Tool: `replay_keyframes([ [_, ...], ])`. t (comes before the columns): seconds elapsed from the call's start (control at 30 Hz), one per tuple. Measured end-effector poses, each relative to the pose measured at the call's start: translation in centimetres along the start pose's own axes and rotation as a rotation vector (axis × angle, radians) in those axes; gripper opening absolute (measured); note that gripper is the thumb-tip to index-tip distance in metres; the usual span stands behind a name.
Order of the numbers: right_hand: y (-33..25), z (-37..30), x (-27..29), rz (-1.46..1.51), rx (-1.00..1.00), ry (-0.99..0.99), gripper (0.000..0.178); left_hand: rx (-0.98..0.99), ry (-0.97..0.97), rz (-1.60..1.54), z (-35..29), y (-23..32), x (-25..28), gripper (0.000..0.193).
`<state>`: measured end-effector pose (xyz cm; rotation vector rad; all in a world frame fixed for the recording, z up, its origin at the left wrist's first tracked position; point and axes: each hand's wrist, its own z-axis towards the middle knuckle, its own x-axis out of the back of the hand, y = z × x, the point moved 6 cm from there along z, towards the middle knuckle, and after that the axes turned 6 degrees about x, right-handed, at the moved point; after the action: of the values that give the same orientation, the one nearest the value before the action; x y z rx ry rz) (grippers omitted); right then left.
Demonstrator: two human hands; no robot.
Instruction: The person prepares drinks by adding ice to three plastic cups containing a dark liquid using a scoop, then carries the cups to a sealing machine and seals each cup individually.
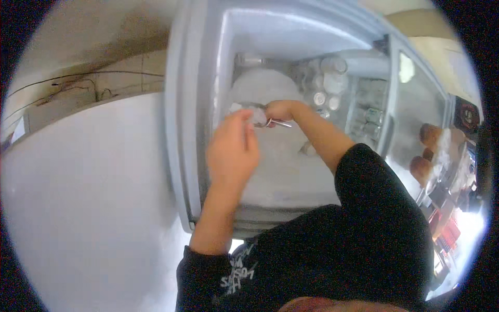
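Both my arms reach down into an open chest freezer [198,130]. My right hand [280,111] is closed around a scoop whose slim silvery handle [281,124] sticks out below the fist. Whitish, translucent lumps that look like ice [257,115] lie at the scoop's other end, left of the fist. The scoop's head is partly hidden. My left hand [233,148] hovers just in front of the lumps, fingers stretched out and somewhat blurred, with nothing visible in it. Whether its fingertips touch the lumps, I cannot tell. Below both hands spreads a pale, whitish surface [291,179].
A rounded white mass [267,83] fills the freezer's far left. Several cans and bottles [326,99] stand at the back right, beside a divider. A glass sliding lid [423,99] is at the right. To the left lies a broad white surface [93,208].
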<state>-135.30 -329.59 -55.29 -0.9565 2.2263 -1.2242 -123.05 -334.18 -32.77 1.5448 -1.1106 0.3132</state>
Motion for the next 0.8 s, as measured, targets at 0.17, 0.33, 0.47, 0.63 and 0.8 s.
replay_keyframes([
  [0.17, -6.8, -8.6, 3.9, -0.159, 0.03, 0.008, 0.015, -0.049, 0.296, -0.338, -2.5, -0.6, 6.0, 0.018],
  [0.33, -15.4, -27.6, 7.0, 0.314, -0.108, 0.186, 0.016, 0.006, 0.256, -0.271, -6.1, -1.1, 7.0, 0.019],
  [0.47, -14.9, -47.7, 6.7, 0.322, -0.284, 0.551, 0.02, 0.026, 0.199, -0.357, -8.7, -2.1, 3.8, 0.018],
  [0.63, -11.0, -65.9, 1.5, 0.264, -0.685, 0.889, 0.01, -0.594, 0.046, 0.245, -9.5, 3.5, -1.8, 0.025],
  [0.8, -9.6, -68.1, 1.0, -0.089, -1.271, 0.671, 0.013, -0.634, -0.245, 0.43, -8.2, 2.4, -8.1, 0.036],
])
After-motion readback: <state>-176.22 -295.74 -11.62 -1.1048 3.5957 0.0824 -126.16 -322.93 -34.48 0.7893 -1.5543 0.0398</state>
